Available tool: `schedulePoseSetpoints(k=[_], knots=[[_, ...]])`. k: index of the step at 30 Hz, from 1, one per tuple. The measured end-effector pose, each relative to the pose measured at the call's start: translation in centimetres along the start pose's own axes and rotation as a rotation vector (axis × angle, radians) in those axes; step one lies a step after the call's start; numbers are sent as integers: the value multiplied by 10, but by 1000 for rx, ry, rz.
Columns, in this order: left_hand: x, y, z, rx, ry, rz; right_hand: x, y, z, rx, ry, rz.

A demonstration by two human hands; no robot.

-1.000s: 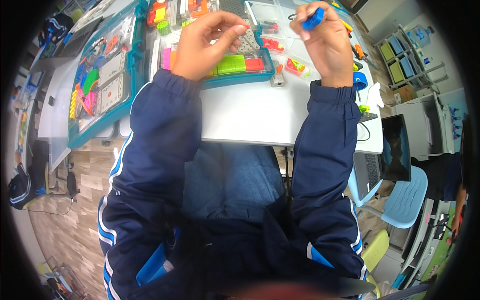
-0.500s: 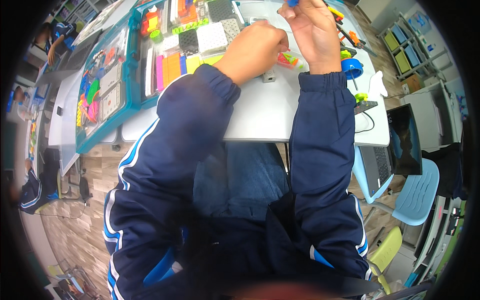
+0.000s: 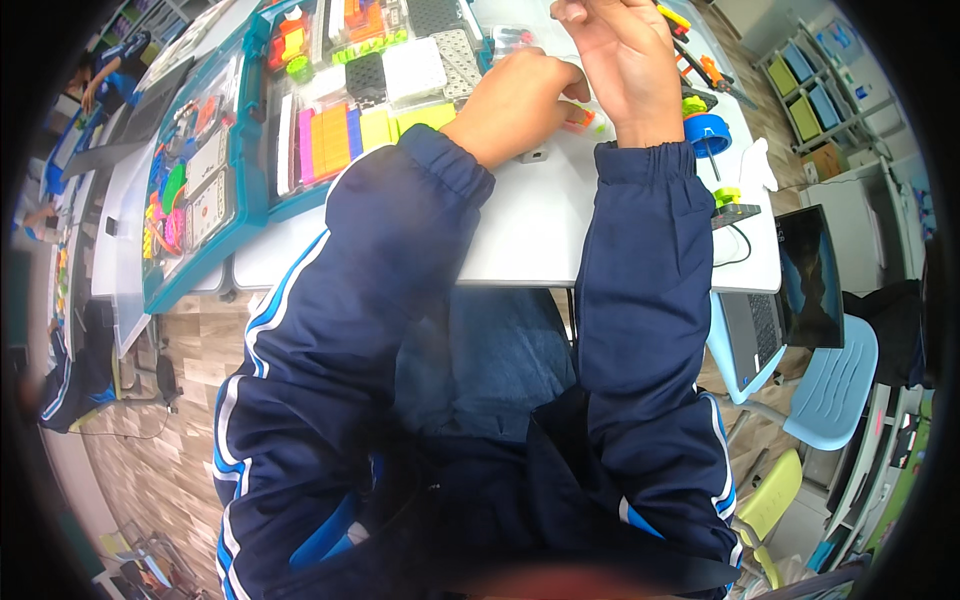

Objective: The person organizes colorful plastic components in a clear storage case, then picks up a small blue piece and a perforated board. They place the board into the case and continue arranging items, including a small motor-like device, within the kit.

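Head view: left fingers [image 3: 570, 80] loosely curled near bright parts [image 3: 579, 121]

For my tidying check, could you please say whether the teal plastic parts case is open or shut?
The teal plastic parts case is open: its two halves are spread side by side, rectangular orange pieces showing.

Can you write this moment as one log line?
left hand: near colourful parts | right hand: partly cut off at top edge | teal case: open, at left
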State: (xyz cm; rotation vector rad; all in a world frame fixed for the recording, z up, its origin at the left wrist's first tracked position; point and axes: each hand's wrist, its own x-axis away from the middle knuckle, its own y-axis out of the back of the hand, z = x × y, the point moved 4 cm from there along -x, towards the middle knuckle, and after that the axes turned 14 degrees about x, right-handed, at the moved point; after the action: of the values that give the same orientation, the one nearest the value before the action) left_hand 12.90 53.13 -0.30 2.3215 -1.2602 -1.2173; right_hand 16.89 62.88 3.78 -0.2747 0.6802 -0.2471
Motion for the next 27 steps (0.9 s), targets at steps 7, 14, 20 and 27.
schedulePoseSetpoints(k=[7, 14, 20, 27], knots=[[4, 18, -3, 254, 154, -73, 6, 6, -7, 89, -43, -71], [18, 60, -42, -51, -120, -367, -1, 16, -9, 138, -80, -123], [117, 44, -168, 1600, -107, -92, 0, 8, -11, 92, -87, 15], [155, 50, -219, 1412, -532, 45, 1, 7, -16, 151, -117, 31]])
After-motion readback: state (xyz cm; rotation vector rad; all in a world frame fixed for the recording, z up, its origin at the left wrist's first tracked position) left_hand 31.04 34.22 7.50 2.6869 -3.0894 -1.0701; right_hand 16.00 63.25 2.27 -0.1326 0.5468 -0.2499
